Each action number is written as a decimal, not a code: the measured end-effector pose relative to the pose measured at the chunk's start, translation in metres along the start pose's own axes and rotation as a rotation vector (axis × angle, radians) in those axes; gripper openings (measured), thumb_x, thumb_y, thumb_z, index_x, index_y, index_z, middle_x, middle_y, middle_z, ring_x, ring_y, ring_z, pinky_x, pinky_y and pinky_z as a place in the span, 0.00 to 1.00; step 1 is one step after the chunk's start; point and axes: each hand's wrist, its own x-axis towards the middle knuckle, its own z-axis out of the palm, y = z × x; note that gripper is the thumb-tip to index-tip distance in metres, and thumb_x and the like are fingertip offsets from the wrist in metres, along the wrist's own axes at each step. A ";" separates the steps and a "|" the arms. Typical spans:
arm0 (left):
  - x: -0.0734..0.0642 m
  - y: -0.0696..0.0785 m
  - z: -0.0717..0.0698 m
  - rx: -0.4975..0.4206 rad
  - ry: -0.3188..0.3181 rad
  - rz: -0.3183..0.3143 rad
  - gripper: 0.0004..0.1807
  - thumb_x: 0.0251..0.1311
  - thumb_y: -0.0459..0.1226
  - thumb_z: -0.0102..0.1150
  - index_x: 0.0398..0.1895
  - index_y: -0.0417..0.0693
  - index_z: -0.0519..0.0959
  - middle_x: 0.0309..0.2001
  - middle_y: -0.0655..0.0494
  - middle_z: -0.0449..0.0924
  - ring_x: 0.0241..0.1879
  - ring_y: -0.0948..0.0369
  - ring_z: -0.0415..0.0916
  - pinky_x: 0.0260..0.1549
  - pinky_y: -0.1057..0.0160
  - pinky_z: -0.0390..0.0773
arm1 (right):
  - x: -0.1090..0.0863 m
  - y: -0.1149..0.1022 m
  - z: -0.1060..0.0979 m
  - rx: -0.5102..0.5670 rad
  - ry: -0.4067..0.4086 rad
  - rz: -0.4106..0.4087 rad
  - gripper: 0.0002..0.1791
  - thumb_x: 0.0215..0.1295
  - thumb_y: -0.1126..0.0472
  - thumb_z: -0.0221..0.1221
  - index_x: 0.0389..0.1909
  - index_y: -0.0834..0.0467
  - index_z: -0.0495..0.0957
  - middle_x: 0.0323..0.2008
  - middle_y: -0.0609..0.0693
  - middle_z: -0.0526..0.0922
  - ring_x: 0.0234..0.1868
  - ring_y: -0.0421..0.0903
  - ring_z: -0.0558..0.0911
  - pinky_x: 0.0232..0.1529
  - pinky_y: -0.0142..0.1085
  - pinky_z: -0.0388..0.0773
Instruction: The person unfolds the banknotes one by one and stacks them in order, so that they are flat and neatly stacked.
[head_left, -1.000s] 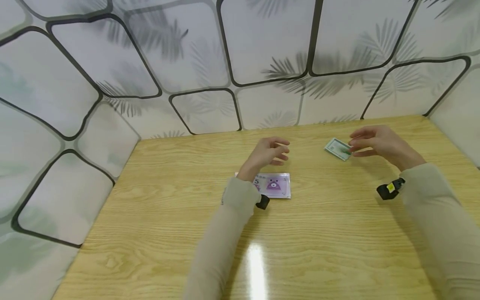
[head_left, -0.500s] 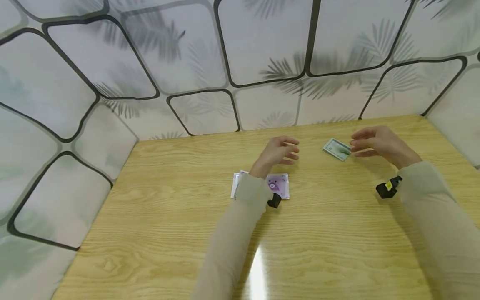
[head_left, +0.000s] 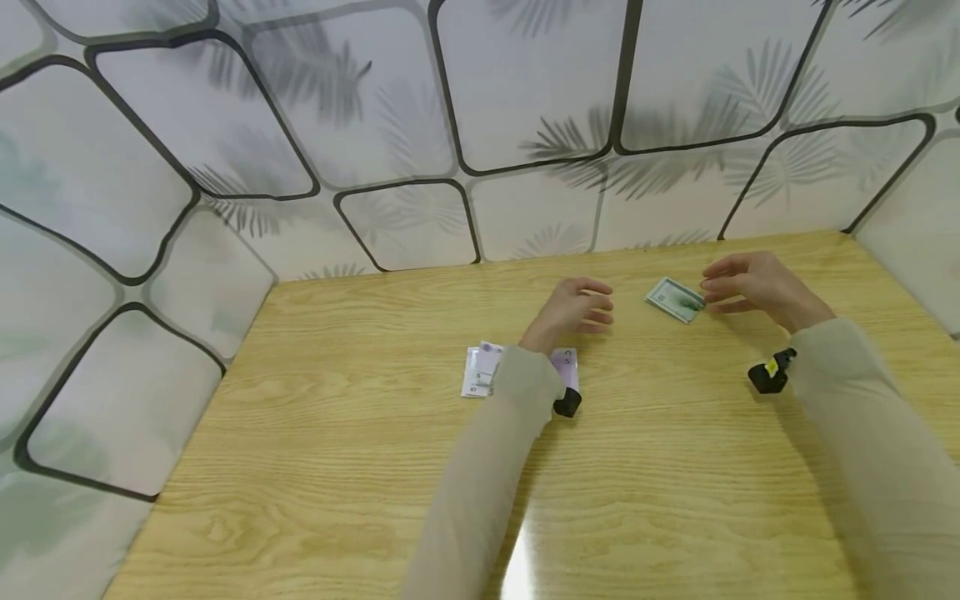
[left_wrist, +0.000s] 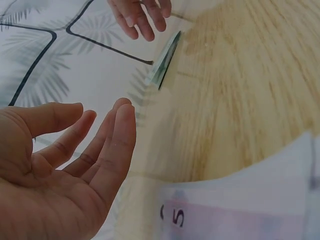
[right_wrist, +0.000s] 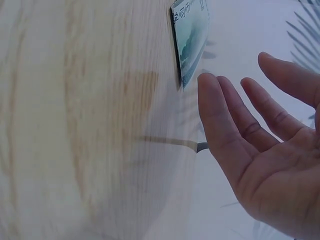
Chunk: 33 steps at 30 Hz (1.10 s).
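A small green play banknote (head_left: pixel 675 299), seemingly a thin stack, lies tilted on the table toward the back right. My right hand (head_left: pixel 767 287) hovers just right of it, fingers loosely bent and holding nothing; in the right wrist view the fingertips are close to the note's end. My left hand (head_left: pixel 570 312) is held over the table left of the green note, fingers spread and relaxed, palm facing it. Beneath my left wrist lie purple play banknotes (head_left: pixel 480 371), partly hidden by the sleeve; a "5" shows on a purple banknote (left_wrist: pixel 225 220) in the left wrist view.
The wooden table (head_left: pixel 337 467) meets a patterned wall (head_left: pixel 540 208) along its back edge and another wall at the left. A black wrist camera (head_left: pixel 567 403) sits at the left cuff, and another black camera (head_left: pixel 768 377) at the right cuff.
My left hand has moved to the right, toward the green banknote, uncovering the left part of the purple banknotes. My right hand has stayed nearly in place.
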 end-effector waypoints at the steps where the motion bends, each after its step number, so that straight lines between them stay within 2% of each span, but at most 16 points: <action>1: 0.001 -0.001 0.001 0.005 0.002 -0.003 0.16 0.62 0.29 0.51 0.53 0.33 0.72 0.45 0.36 0.76 0.43 0.44 0.76 0.44 0.49 0.76 | 0.001 0.000 0.000 -0.003 0.003 0.002 0.28 0.68 0.60 0.51 0.61 0.73 0.56 0.47 0.51 0.73 0.41 0.39 0.79 0.47 0.44 0.77; 4: 0.003 -0.002 0.003 0.025 0.008 -0.014 0.16 0.61 0.29 0.52 0.52 0.33 0.72 0.44 0.36 0.77 0.42 0.45 0.77 0.43 0.51 0.77 | 0.003 0.001 0.000 -0.021 0.005 0.007 0.27 0.68 0.61 0.50 0.61 0.73 0.56 0.50 0.57 0.72 0.40 0.37 0.79 0.46 0.44 0.77; 8: 0.004 -0.003 0.005 0.049 0.009 -0.030 0.16 0.61 0.29 0.52 0.53 0.33 0.72 0.42 0.38 0.78 0.41 0.47 0.78 0.39 0.54 0.79 | 0.005 0.002 0.000 -0.035 0.001 0.017 0.26 0.69 0.62 0.48 0.61 0.74 0.56 0.56 0.66 0.63 0.38 0.34 0.77 0.46 0.44 0.77; 13: 0.008 -0.005 0.009 0.049 0.002 -0.040 0.17 0.60 0.28 0.52 0.54 0.34 0.72 0.38 0.41 0.80 0.37 0.50 0.80 0.36 0.57 0.81 | 0.007 0.003 0.000 -0.027 -0.006 0.021 0.28 0.68 0.61 0.50 0.61 0.75 0.56 0.57 0.68 0.61 0.38 0.36 0.78 0.46 0.44 0.77; 16: 0.011 -0.006 0.013 0.027 -0.009 -0.049 0.18 0.60 0.28 0.52 0.54 0.35 0.71 0.37 0.42 0.80 0.37 0.50 0.80 0.36 0.56 0.81 | 0.009 0.004 0.000 -0.047 0.001 0.018 0.29 0.66 0.59 0.53 0.59 0.75 0.58 0.54 0.66 0.67 0.38 0.41 0.80 0.44 0.44 0.78; 20: 0.014 -0.007 0.020 0.000 -0.009 -0.071 0.18 0.60 0.28 0.52 0.54 0.35 0.71 0.38 0.42 0.79 0.39 0.48 0.79 0.38 0.55 0.80 | 0.011 0.005 0.000 -0.038 0.000 0.021 0.30 0.65 0.59 0.55 0.59 0.75 0.59 0.46 0.58 0.75 0.37 0.44 0.81 0.42 0.44 0.79; 23: 0.016 -0.008 0.024 -0.018 0.006 -0.080 0.18 0.60 0.27 0.52 0.54 0.36 0.71 0.38 0.41 0.79 0.39 0.48 0.79 0.38 0.55 0.80 | 0.010 0.004 0.001 -0.015 -0.013 0.025 0.30 0.64 0.60 0.55 0.58 0.76 0.58 0.41 0.51 0.77 0.36 0.44 0.81 0.41 0.43 0.79; 30: 0.019 -0.011 0.032 -0.087 -0.004 -0.080 0.19 0.60 0.27 0.51 0.56 0.35 0.68 0.40 0.35 0.79 0.41 0.45 0.78 0.38 0.53 0.80 | 0.009 0.002 0.008 -0.021 -0.028 0.029 0.30 0.64 0.60 0.56 0.58 0.76 0.59 0.37 0.51 0.80 0.34 0.45 0.82 0.38 0.42 0.80; 33: 0.020 -0.012 0.035 -0.122 0.013 -0.084 0.19 0.60 0.27 0.51 0.55 0.36 0.68 0.40 0.36 0.79 0.41 0.45 0.78 0.38 0.53 0.80 | 0.012 0.004 0.013 -0.002 -0.032 0.048 0.31 0.62 0.59 0.57 0.58 0.75 0.59 0.36 0.52 0.81 0.33 0.45 0.82 0.36 0.41 0.81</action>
